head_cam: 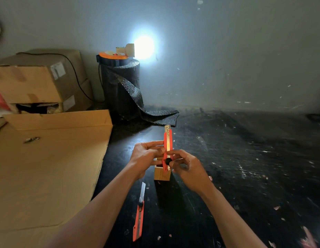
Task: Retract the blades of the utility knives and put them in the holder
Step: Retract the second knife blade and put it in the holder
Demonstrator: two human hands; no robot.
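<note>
Second knife loose, first knife held above holder

Nearest, on dark tabletop (227,176): orange knife (138,217), blade out. Beyond: wooden holder (162,174), contents unseen. Above it: upright knife (167,147) pinched by left grip (146,156) and right grip (188,167), blade tip showing.

Dim room, glaring wall light (144,47), perhaps blurred, warped edges

Both hands hold an orange knife (167,145) upright above a wooden holder (162,173) on a dark floor (245,158). The left hand (146,156) pinches the body; the right hand (188,167) has fingers at the black slider. A short blade tip shows on top. A second knife (138,216), blade extended, lies beside cardboard (48,167).
</note>
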